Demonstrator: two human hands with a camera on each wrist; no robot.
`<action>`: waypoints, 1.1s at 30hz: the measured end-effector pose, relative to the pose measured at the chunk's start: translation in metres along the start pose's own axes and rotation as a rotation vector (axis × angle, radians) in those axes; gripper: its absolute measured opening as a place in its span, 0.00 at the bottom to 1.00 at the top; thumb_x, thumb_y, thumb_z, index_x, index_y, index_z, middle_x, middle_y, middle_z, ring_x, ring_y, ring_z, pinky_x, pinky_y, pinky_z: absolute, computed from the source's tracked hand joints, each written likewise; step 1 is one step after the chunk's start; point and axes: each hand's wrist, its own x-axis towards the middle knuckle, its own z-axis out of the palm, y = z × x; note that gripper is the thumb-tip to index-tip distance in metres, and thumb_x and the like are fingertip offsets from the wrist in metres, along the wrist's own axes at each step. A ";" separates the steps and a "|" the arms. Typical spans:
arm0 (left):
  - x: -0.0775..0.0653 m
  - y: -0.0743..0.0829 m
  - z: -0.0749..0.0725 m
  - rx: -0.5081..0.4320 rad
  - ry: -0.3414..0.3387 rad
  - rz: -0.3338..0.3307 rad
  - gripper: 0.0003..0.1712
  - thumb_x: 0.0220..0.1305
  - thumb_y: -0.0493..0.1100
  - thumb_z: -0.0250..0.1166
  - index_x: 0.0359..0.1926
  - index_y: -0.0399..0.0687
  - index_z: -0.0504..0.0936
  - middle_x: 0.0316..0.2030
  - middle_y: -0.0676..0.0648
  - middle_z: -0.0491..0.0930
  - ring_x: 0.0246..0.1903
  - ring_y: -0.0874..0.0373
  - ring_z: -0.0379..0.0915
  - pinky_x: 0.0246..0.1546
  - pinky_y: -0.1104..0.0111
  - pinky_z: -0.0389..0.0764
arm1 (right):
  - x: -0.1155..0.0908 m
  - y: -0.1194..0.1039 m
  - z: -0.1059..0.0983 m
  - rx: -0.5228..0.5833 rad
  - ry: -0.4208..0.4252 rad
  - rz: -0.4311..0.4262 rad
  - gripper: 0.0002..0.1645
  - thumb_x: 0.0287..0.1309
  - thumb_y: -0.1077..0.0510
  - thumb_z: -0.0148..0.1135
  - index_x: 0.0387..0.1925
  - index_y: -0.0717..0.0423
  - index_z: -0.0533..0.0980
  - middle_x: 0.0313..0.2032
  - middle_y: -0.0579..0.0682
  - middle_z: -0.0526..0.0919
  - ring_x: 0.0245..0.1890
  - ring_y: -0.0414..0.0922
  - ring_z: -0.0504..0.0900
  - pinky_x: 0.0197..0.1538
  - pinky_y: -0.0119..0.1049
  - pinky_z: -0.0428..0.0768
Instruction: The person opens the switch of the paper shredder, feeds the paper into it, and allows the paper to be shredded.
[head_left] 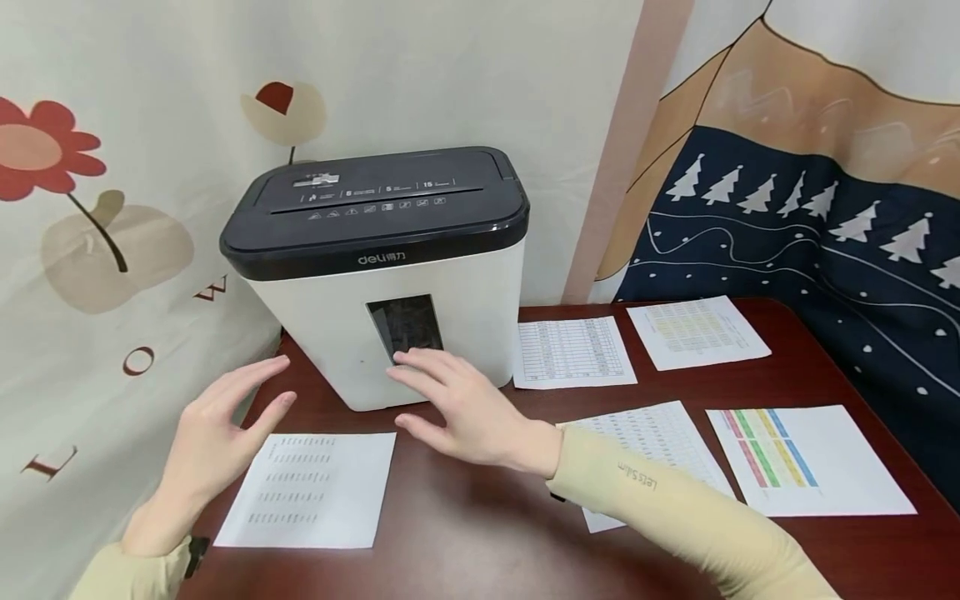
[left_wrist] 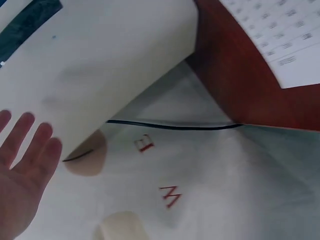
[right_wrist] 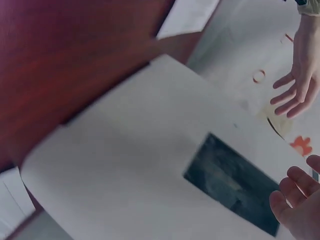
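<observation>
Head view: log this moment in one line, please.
hands: both empty | paper sheets: on table | shredder: upright on table, nothing in slot

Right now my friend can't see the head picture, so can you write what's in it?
A person's empty left hand and right hand are held out near a white, black-topped shredder on a reddish-brown table. Five printed sheets lie on the table, one with coloured stripes, and patterned fabric hangs behind.
</observation>
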 end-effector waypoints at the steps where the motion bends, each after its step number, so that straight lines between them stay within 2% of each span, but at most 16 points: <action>1: -0.003 -0.002 0.001 0.022 -0.039 -0.018 0.32 0.52 0.33 0.78 0.61 0.47 0.86 0.56 0.42 0.88 0.64 0.93 0.62 0.67 0.94 0.58 | -0.002 -0.001 0.005 0.005 -0.020 0.003 0.31 0.66 0.49 0.71 0.67 0.55 0.77 0.67 0.54 0.81 0.70 0.51 0.79 0.76 0.41 0.75; 3: -0.008 -0.006 0.002 0.058 -0.113 -0.055 0.32 0.54 0.35 0.79 0.63 0.51 0.85 0.58 0.39 0.86 0.65 0.92 0.62 0.66 0.97 0.54 | -0.005 -0.002 0.014 0.013 -0.069 0.012 0.31 0.68 0.48 0.69 0.68 0.55 0.76 0.68 0.54 0.80 0.71 0.49 0.78 0.75 0.40 0.76; 5: -0.014 -0.009 0.003 0.089 -0.181 -0.089 0.31 0.58 0.40 0.78 0.64 0.54 0.84 0.60 0.40 0.85 0.66 0.80 0.69 0.64 0.97 0.52 | -0.007 -0.004 0.021 0.027 -0.135 0.039 0.32 0.70 0.47 0.67 0.69 0.54 0.75 0.70 0.54 0.79 0.72 0.48 0.76 0.75 0.41 0.76; 6: -0.017 -0.011 0.004 0.102 -0.215 -0.108 0.30 0.60 0.42 0.78 0.64 0.55 0.84 0.61 0.41 0.85 0.66 0.73 0.71 0.64 0.95 0.55 | -0.008 -0.004 0.025 0.030 -0.171 0.055 0.32 0.71 0.46 0.66 0.70 0.54 0.74 0.70 0.53 0.78 0.73 0.48 0.76 0.74 0.41 0.76; 9: -0.023 -0.016 0.007 0.135 -0.307 -0.153 0.29 0.64 0.47 0.76 0.65 0.54 0.83 0.64 0.41 0.83 0.62 0.49 0.75 0.59 0.78 0.70 | -0.011 -0.006 0.035 0.022 -0.279 0.102 0.33 0.73 0.43 0.62 0.72 0.52 0.72 0.72 0.51 0.76 0.74 0.48 0.74 0.73 0.43 0.77; 11: -0.026 -0.021 0.009 0.145 -0.355 -0.177 0.29 0.65 0.49 0.75 0.65 0.52 0.82 0.65 0.40 0.81 0.62 0.42 0.75 0.55 0.63 0.74 | -0.012 -0.006 0.041 0.009 -0.341 0.123 0.34 0.73 0.41 0.61 0.73 0.50 0.71 0.73 0.50 0.75 0.74 0.47 0.74 0.73 0.43 0.77; 13: -0.028 -0.026 0.011 0.143 -0.394 -0.201 0.29 0.66 0.50 0.74 0.66 0.50 0.81 0.65 0.38 0.80 0.62 0.38 0.75 0.52 0.51 0.75 | -0.013 -0.007 0.047 -0.001 -0.391 0.136 0.35 0.74 0.40 0.60 0.74 0.50 0.70 0.73 0.50 0.75 0.74 0.47 0.74 0.74 0.42 0.77; 17: -0.034 -0.038 0.015 0.139 -0.472 -0.243 0.30 0.67 0.51 0.73 0.66 0.46 0.80 0.66 0.35 0.79 0.63 0.33 0.73 0.54 0.38 0.74 | -0.015 -0.006 0.061 -0.041 -0.501 0.157 0.37 0.74 0.38 0.59 0.75 0.50 0.70 0.72 0.48 0.76 0.73 0.46 0.75 0.73 0.40 0.78; 22: -0.042 -0.054 0.022 0.142 -0.623 -0.305 0.34 0.68 0.54 0.71 0.69 0.42 0.76 0.67 0.31 0.77 0.65 0.28 0.70 0.58 0.31 0.73 | -0.014 -0.005 0.081 -0.074 -0.638 0.203 0.39 0.73 0.36 0.59 0.76 0.50 0.69 0.72 0.46 0.76 0.73 0.44 0.74 0.70 0.37 0.79; 24: -0.046 -0.060 0.024 0.142 -0.663 -0.314 0.36 0.68 0.55 0.72 0.69 0.41 0.76 0.67 0.30 0.76 0.66 0.27 0.69 0.59 0.30 0.72 | -0.012 -0.006 0.088 -0.078 -0.674 0.224 0.40 0.72 0.35 0.59 0.76 0.50 0.68 0.72 0.46 0.75 0.73 0.44 0.73 0.69 0.36 0.79; 33: -0.055 -0.080 0.027 0.183 -0.735 -0.288 0.47 0.55 0.55 0.80 0.70 0.39 0.74 0.69 0.25 0.69 0.65 0.21 0.67 0.56 0.26 0.73 | -0.002 -0.016 0.110 -0.144 -0.762 0.311 0.44 0.66 0.28 0.62 0.74 0.46 0.69 0.67 0.42 0.76 0.66 0.41 0.76 0.63 0.33 0.80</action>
